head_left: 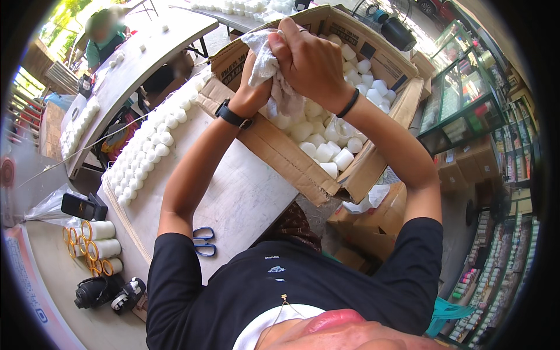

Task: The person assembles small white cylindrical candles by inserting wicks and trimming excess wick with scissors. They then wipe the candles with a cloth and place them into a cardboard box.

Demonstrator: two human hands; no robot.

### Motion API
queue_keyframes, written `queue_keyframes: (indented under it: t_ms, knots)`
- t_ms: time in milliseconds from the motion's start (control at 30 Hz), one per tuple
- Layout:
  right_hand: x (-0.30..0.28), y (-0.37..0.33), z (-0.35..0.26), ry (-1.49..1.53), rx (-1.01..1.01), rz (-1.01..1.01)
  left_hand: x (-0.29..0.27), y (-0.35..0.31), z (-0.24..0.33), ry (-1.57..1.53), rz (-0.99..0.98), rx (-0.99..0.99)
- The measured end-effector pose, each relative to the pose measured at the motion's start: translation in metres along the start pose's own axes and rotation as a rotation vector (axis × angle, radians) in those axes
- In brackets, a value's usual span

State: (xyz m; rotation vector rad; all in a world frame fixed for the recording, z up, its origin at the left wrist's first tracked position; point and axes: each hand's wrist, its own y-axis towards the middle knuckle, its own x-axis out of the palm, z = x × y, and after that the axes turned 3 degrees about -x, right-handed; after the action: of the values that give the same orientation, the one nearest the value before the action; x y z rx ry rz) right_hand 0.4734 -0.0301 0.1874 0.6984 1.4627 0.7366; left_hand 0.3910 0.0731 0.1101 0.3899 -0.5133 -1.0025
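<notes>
My left hand and my right hand are raised together over the open cardboard box. Both are closed on a crumpled white cloth, which hangs down between them. Loose short white cylinders that look like candles fill the box beneath my hands. Left of the box, more of these white pieces stand in rows along the edge of the pale table. A pair of blue-handled scissors lies on the table by my left upper arm.
White rolls with orange rims, a dark phone-like device and a black camera sit at lower left. A person is at another table. To the right stand a glass display case and cardboard boxes.
</notes>
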Motion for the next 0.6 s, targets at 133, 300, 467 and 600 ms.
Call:
queue_keyframes:
  t_ms: [133, 300, 467, 600]
  knots:
    - [-0.007, -0.001, -0.001, 0.106, 0.209, -0.016, 0.009, 0.002, 0.016, 0.452, 0.086, 0.209]
    - [-0.01, -0.001, 0.008, 0.497, 0.492, -0.021, 0.025, 0.005, 0.03, 0.536, 0.122, 0.372]
    - [-0.003, -0.002, 0.017, 0.97, 0.592, 0.01, 0.021, 0.006, 0.036, 0.854, 0.132, 0.556]
    - [0.017, -0.01, 0.029, 0.945, 0.566, 0.026, 0.027, 0.007, 0.031, 0.782, 0.276, 0.498]
